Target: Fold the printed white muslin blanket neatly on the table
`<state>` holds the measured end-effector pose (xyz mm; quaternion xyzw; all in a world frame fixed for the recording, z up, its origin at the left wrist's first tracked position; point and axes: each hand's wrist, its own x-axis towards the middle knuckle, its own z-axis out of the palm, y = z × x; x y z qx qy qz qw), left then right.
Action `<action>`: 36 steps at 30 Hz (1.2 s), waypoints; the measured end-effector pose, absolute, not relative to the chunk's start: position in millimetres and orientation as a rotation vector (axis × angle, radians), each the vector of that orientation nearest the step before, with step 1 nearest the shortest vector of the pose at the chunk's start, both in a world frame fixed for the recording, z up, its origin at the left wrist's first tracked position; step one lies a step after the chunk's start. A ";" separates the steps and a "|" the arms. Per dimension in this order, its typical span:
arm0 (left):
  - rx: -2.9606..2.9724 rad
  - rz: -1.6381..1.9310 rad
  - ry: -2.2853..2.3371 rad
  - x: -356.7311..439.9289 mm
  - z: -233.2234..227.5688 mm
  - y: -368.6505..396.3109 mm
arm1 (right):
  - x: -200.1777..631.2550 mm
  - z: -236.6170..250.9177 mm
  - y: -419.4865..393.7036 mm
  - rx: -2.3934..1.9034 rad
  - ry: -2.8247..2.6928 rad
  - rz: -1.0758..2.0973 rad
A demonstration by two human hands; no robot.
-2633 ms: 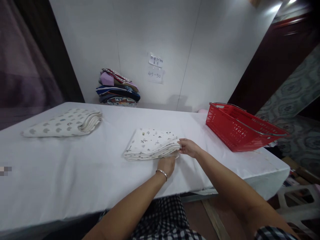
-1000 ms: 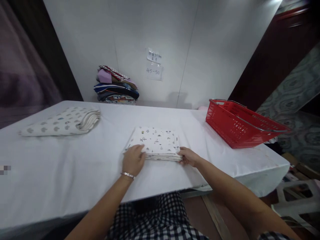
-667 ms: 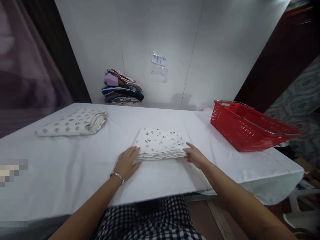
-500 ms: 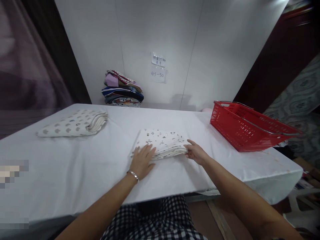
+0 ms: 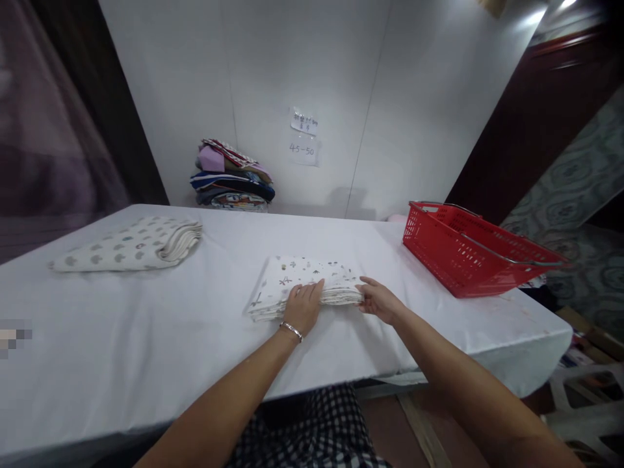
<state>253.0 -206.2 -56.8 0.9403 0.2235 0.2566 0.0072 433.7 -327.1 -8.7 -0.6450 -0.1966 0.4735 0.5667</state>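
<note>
**Head view: both hands squaring a folded printed cloth**

Head view, obs.: folded printed cloth (image 5: 305, 281) lies mid-table on the white table (image 5: 146, 325), near its front edge. Left hand (image 5: 305, 304) rests flat on the cloth's near edge, fingers together, gripping nothing. Right hand (image 5: 377, 300) touches the cloth's right corner, fingers loosely curled; whether it pinches the layers I cannot tell.

Judgement: step in hand is tidying the fold. Next move calls for even pressure so the layers stay aligned.

Also: dotted folded cloth (image 5: 129, 244) far left, red basket (image 5: 468, 250) right.

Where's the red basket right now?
In the head view the red basket sits on the white table at its far right end, to the right of the folded printed cloth that both hands touch.
</note>
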 end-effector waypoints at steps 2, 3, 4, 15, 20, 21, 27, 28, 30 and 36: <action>2.947 0.776 0.685 252.0 -51.2 -201.9 | 433.1 -8.7 -328.3 -1.531 -0.498 1.114; 2.950 0.759 0.680 252.2 -47.1 -200.1 | 432.5 -7.8 -328.9 -1.550 -0.523 1.107; 2.951 0.736 0.679 252.7 -41.9 -198.7 | 431.8 -6.4 -329.6 -1.581 -0.553 1.089; 2.959 0.346 0.827 267.3 45.6 -198.7 | 395.2 10.7 -350.6 -1.981 -1.536 -0.347; 3.034 0.265 0.798 272.9 65.3 -206.5 | 372.8 26.3 -337.6 -2.056 -1.670 -0.618; 3.038 0.252 0.798 274.0 68.2 -208.6 | 370.0 28.7 -333.5 -2.066 -1.664 -0.631; 3.050 0.130 0.865 277.3 87.8 -221.7 | 364.0 32.7 -314.0 -2.116 -1.651 -0.643; 3.056 0.109 0.869 276.8 90.8 -223.3 | 364.4 33.5 -312.6 -2.123 -1.646 -0.649; 3.073 0.087 0.860 274.9 96.1 -225.0 | 366.7 36.8 -312.0 -2.137 -1.650 -0.661; 3.108 0.132 0.769 263.3 109.7 -214.0 | 386.2 61.6 -322.6 -2.150 -1.749 -0.534</action>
